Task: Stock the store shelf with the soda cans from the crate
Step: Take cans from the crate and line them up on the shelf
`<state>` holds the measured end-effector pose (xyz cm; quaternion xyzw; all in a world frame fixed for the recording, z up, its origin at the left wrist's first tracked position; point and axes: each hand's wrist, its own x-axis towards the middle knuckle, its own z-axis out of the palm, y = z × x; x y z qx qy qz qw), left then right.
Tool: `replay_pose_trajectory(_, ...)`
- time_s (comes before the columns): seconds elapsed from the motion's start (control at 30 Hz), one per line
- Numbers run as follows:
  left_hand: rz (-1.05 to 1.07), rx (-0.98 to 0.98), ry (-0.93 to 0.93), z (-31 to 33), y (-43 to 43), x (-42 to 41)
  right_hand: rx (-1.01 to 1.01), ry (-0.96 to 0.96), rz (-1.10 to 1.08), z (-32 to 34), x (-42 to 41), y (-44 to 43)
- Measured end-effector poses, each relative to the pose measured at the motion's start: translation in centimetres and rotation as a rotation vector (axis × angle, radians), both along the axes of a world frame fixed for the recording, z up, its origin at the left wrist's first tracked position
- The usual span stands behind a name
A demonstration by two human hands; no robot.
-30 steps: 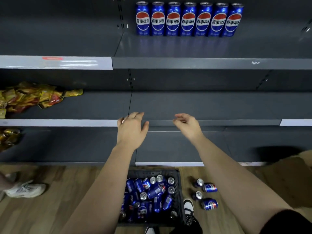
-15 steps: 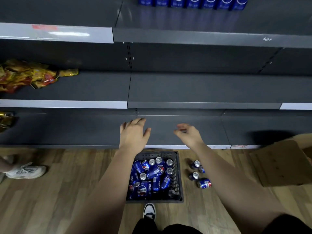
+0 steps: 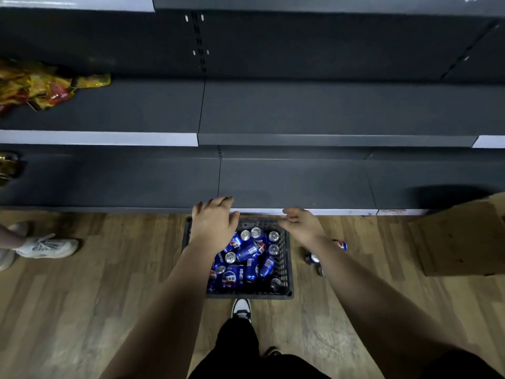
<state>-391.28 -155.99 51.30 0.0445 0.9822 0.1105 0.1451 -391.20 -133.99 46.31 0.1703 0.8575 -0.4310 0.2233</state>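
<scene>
Pepsi-logo soda cans [image 3: 247, 251] fill the black crate [image 3: 246, 294] beneath the left hand [image 3: 214, 227] and right hand [image 3: 302, 225], both relaxed, empty. Loose cans [image 3: 312, 258] and a cardboard box [image 3: 459, 239] lie rightward.

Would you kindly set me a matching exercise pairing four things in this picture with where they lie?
Things:
1 crate
2 snack packets
3 cardboard box
4 loose cans

Places:
A shelf, far left
B floor, far right
C floor, centre
D floor, just right of the crate

Pairs: 1-C, 2-A, 3-B, 4-D.
</scene>
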Motion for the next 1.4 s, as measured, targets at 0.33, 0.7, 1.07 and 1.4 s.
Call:
replay_pose_trajectory(0.33, 0.035, -0.019, -0.133, -12.7, -1.0, 1.2, 0.066, -0.137, 0.104, -13.5, 2.4, -0.8)
replay_pose_trajectory(0.7, 0.038, -0.040, -0.182, -31.1, -2.1, 0.4, 0.045, -0.202, 0.161, -30.2, 1.5, -1.3)
replay_pose_trajectory(1.07, 0.035, -0.053, -0.172, -48.0, -3.3, -0.5, 0.079, -0.152, 0.210, -47.2, -1.2, -2.5)
replay_pose_trajectory(1.4, 0.053, 0.000, -0.183, -55.2, -4.6, -0.5, 0.079, -0.175, 0.316, -54.4, -3.5, -4.2)
